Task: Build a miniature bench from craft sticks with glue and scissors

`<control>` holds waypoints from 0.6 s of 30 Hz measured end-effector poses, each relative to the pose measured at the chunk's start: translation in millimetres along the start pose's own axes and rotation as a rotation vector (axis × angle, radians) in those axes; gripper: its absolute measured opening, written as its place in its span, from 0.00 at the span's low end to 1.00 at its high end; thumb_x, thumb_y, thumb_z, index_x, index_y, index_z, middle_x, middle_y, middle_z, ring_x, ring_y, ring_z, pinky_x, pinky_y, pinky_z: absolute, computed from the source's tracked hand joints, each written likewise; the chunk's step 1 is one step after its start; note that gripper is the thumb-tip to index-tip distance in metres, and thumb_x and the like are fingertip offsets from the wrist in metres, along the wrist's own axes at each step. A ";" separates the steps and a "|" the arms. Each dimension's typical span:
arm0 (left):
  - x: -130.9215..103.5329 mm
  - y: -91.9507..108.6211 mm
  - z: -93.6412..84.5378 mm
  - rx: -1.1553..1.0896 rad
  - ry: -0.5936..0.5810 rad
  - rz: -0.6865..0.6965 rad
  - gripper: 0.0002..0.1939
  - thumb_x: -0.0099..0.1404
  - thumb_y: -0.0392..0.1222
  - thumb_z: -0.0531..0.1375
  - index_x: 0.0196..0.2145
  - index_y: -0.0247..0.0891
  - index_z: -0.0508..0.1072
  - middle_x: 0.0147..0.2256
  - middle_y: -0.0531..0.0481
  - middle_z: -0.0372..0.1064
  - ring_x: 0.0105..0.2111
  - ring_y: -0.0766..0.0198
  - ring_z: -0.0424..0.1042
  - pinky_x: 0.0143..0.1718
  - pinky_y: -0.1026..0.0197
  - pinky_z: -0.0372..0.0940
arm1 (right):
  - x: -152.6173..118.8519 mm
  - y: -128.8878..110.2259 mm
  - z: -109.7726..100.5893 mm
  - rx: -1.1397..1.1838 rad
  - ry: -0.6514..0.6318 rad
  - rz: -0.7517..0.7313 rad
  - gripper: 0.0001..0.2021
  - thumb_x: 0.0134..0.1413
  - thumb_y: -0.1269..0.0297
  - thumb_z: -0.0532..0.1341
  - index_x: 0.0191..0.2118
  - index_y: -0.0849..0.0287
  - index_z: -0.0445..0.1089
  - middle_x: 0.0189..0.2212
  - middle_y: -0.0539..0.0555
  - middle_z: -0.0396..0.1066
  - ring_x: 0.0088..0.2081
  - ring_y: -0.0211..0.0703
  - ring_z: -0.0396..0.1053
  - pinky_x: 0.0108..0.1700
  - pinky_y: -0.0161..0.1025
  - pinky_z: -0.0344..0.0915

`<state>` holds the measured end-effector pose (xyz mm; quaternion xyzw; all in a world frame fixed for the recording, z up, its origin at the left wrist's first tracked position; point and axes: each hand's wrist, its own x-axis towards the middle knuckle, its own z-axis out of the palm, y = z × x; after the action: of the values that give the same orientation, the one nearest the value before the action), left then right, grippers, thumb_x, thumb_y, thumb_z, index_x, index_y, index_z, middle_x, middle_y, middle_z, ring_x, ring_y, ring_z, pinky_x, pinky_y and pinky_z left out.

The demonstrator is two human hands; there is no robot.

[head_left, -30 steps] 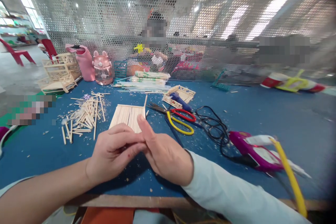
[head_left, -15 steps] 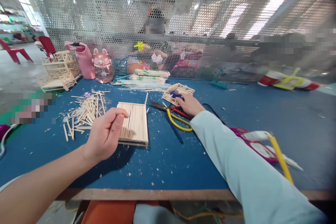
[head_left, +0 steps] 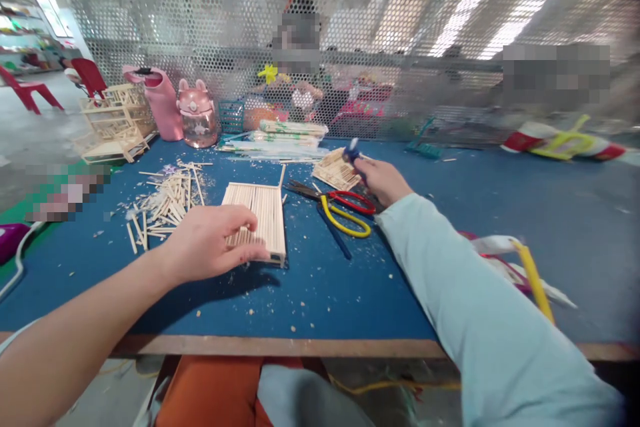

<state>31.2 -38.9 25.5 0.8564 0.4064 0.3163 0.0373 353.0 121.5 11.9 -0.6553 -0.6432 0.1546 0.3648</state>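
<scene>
My left hand (head_left: 215,243) is over the front of a box-like panel of thin wooden sticks (head_left: 257,207), its thumb and fingers apart. I cannot tell whether it touches the panel. One short stick rises from the panel's far right corner. My right hand (head_left: 383,180) is closed round a blue glue gun (head_left: 353,152), partly hidden by the fingers. Just behind and beneath it lies a small lattice piece of wooden sticks (head_left: 334,170). Scissors with one red and one yellow handle (head_left: 345,213) lie between my hands, over a dark blue-handled tool (head_left: 336,233).
A pile of cut sticks (head_left: 175,200) lies left on the blue table (head_left: 320,307). Behind are a pink bottle (head_left: 163,107), a rabbit-eared bottle (head_left: 197,117), a stick model (head_left: 115,127) and bagged sticks (head_left: 285,140). Perforated metal mesh (head_left: 200,20) closes the back; a person sits beyond.
My right hand has lifted the glue gun off the lattice piece and moved slightly right. My left hand has shifted right over the panel, its thumb and fingers spreading from a closed pose.
</scene>
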 end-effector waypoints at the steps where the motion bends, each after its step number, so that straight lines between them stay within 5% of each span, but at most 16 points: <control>1: 0.7 -2.3 -2.2 0.006 -0.112 0.005 0.13 0.56 0.52 0.61 0.32 0.40 0.72 0.25 0.54 0.70 0.25 0.67 0.68 0.26 0.66 0.57 | -3.1 -4.0 -4.7 0.042 0.009 0.026 0.16 0.57 0.57 0.48 0.34 0.61 0.68 0.24 0.55 0.69 0.18 0.36 0.57 0.21 0.37 0.55; 4: 2.1 -6.3 -4.9 0.006 -0.320 -0.025 0.09 0.59 0.49 0.58 0.33 0.44 0.74 0.30 0.53 0.74 0.30 0.65 0.71 0.31 0.65 0.58 | -19.3 -19.2 -24.0 0.211 -0.009 0.050 0.09 0.58 0.59 0.52 0.38 0.58 0.64 0.29 0.52 0.70 0.19 0.32 0.56 0.21 0.34 0.54; 6: 2.6 -6.9 -3.8 0.009 -0.358 -0.049 0.09 0.61 0.46 0.56 0.32 0.44 0.75 0.30 0.53 0.75 0.30 0.65 0.71 0.31 0.64 0.58 | -32.6 -28.7 -38.3 0.349 -0.143 0.042 0.10 0.56 0.58 0.54 0.35 0.59 0.66 0.24 0.52 0.68 0.19 0.31 0.55 0.22 0.34 0.52; 14: 2.5 -5.2 2.9 0.086 -0.299 -0.137 0.12 0.61 0.48 0.55 0.28 0.42 0.75 0.26 0.50 0.74 0.26 0.63 0.71 0.27 0.64 0.56 | -74.3 -57.9 -71.2 0.347 -0.731 -0.279 0.22 0.41 0.42 0.63 0.26 0.59 0.73 0.17 0.51 0.66 0.17 0.32 0.58 0.20 0.36 0.52; 18: 1.5 -3.5 4.8 0.103 -0.270 -0.152 0.13 0.61 0.50 0.54 0.28 0.41 0.74 0.26 0.50 0.74 0.25 0.64 0.70 0.25 0.64 0.55 | -90.6 -72.1 -70.6 0.333 -0.793 -0.331 0.16 0.47 0.46 0.62 0.27 0.55 0.74 0.18 0.51 0.66 0.17 0.33 0.58 0.16 0.34 0.52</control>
<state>32.3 -34.6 21.3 0.8586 0.4770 0.1734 0.0716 336.5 8.5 85.0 -0.3664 -0.7956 0.4342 0.2105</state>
